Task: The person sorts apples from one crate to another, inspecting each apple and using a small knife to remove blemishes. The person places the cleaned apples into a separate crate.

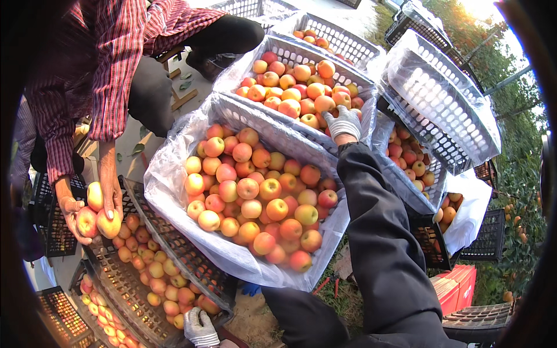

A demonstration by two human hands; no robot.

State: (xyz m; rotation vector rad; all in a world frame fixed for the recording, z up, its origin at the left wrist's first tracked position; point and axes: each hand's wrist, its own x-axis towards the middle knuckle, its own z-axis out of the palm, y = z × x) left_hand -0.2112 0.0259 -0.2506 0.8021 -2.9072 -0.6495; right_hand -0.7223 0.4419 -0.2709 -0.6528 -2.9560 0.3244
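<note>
My right hand [344, 124], in a grey-and-white striped knit glove, reaches into the far lined crate [278, 114]. Its fingers touch the red-yellow apples [290, 93] there; whether they grip one is hidden. At the bottom, my left hand [200, 328], gloved alike, is at the near end of a black plastic crate [126, 278], close to its apples [167, 278]. Its fingers are partly bent, and I cannot tell if they hold anything. Between my hands stands a large crate lined with clear plastic film [169, 182], heaped with apples [252, 191].
At left, another person's bare hands [111, 204] hold several apples [87, 222] over the black crate. Film-lined crates [439, 100] are stacked at right, near red cartons [457, 285]. More crates of apples [104, 313] stand at lower left. Leafy trees [513, 174] line the right side.
</note>
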